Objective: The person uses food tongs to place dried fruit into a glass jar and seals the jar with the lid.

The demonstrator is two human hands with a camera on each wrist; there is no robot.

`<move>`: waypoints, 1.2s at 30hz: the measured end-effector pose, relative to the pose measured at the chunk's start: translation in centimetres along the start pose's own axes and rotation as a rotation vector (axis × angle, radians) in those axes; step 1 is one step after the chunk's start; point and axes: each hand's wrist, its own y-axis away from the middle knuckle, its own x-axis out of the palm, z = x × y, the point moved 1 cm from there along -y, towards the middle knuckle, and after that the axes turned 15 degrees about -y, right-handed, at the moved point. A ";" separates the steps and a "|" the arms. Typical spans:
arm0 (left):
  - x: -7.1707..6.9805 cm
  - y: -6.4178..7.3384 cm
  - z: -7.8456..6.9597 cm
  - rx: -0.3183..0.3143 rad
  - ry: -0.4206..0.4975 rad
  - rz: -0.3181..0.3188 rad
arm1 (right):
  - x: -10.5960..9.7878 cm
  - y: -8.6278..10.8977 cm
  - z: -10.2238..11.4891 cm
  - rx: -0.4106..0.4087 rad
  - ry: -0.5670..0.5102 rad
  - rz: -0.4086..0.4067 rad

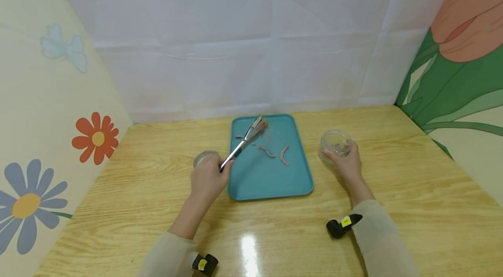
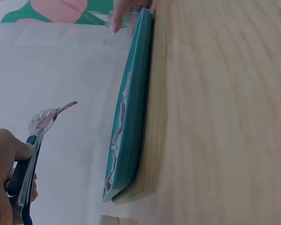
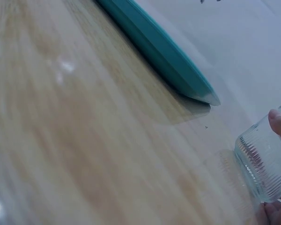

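My left hand (image 1: 208, 177) grips metal tongs (image 1: 240, 147) with dark handles, held over the left part of a blue-green tray (image 1: 271, 185). In the left wrist view, a thin pinkish strip (image 2: 66, 107) sticks out from the slotted end of the tongs. Several similar strips (image 1: 284, 155) lie scattered on the tray. To the right of the tray, my right hand (image 1: 347, 163) holds a clear ribbed glass jar (image 1: 328, 139), thumb and fingers around its side. Something pinkish-brown shows inside the jar (image 3: 267, 161) in the right wrist view.
A second clear glass container (image 1: 205, 155) stands left of the tray, partly hidden behind the left hand. The wooden table (image 1: 275, 233) ends at a white cloth backdrop (image 1: 235, 50), with painted panels at both sides.
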 end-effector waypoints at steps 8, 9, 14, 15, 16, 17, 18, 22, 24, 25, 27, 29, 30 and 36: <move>-0.2 -1.3 -1.5 0.061 0.016 -0.133 | 0.0 -0.1 0.0 0.006 0.004 -0.005; -0.2 -1.5 -1.7 0.060 0.025 -0.127 | 0.0 -0.1 0.0 0.002 0.000 -0.007; -0.4 -2.1 -2.9 0.033 0.074 -0.086 | 0.1 0.0 -0.1 -0.016 -0.008 -0.013; -0.3 -2.2 -3.1 0.031 0.082 -0.085 | 0.1 0.0 -0.1 -0.018 -0.007 -0.013; -0.3 -2.3 -3.3 0.029 0.086 -0.088 | 0.0 0.0 -0.1 -0.016 -0.007 -0.012; -0.2 -2.4 -3.5 0.028 0.090 -0.092 | 0.0 0.0 -0.1 -0.015 -0.007 -0.011; -0.2 -2.5 -3.7 0.028 0.093 -0.098 | 0.0 0.0 -0.1 -0.013 -0.007 -0.010; 0.0 -2.8 -4.5 0.035 0.104 -0.116 | 0.0 0.0 -0.1 -0.009 -0.008 -0.008; 0.0 -3.0 -5.0 0.042 0.115 -0.123 | 0.0 0.0 -0.1 -0.007 -0.009 -0.004; 0.0 -3.1 -5.2 0.045 0.123 -0.124 | 0.0 0.1 -0.1 -0.004 -0.009 -0.002; 0.0 -3.3 -5.7 0.051 0.132 -0.121 | 0.0 0.1 -0.1 0.005 -0.008 0.004; 0.0 -3.4 -6.2 0.057 0.137 -0.111 | -0.1 0.1 -0.1 0.010 -0.011 0.007; 0.1 -3.5 -6.5 0.062 0.142 -0.106 | -0.1 0.1 -0.1 0.010 -0.011 0.008; 0.3 -4.0 -8.1 0.096 0.168 -0.100 | 0.0 0.0 -0.2 -0.008 -0.013 0.001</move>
